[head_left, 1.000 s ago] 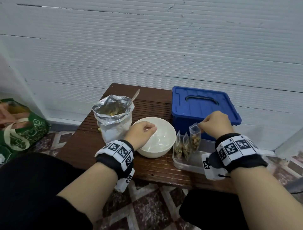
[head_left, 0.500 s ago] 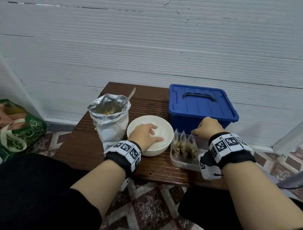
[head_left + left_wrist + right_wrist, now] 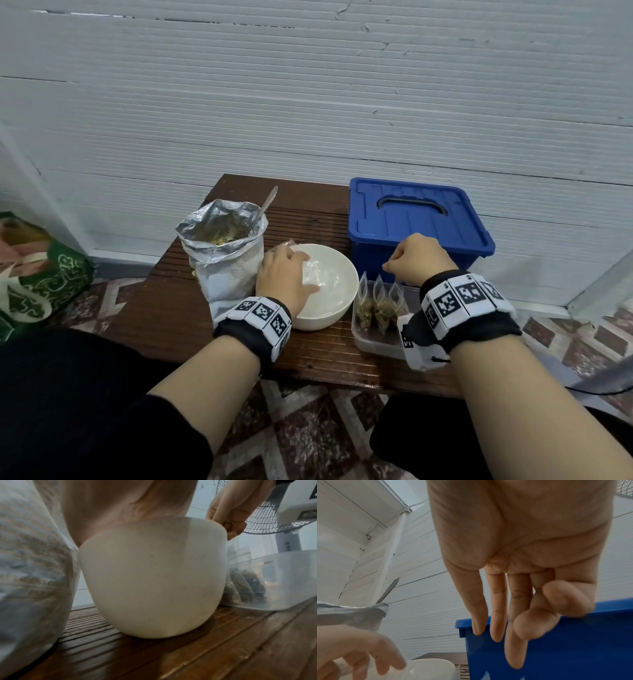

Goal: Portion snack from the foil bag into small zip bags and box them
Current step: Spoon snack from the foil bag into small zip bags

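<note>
The person sits before a low wooden table (image 3: 164,301). The left hand (image 3: 284,279) reaches into the white bowl (image 3: 329,301), where the empty zip bags (image 3: 317,272) lie. Its fingers rest on this clear plastic, but I cannot tell if they already pinch one bag or only touch it.

The right hand (image 3: 419,258) hangs above the clear box (image 3: 375,337), and it holds nothing. In the right wrist view its fingers (image 3: 498,615) point down, relaxed, only the small ones a little bent.

Three filled bags (image 3: 380,305) stand upright in the box, at its side near the bowl. The foil bag (image 3: 222,260) stands open just beside the bowl, with snack inside and a spoon (image 3: 267,204) leaning in it. A blue container (image 3: 418,222) with its lid on stands behind the box.

I think the step now is to take a new empty bag. The thin bags probably stick together, so it is better to slide one off with the thumb and check that only one comes up. The right hand is free, so it can then help to open the zip before the spoon is used.
</note>
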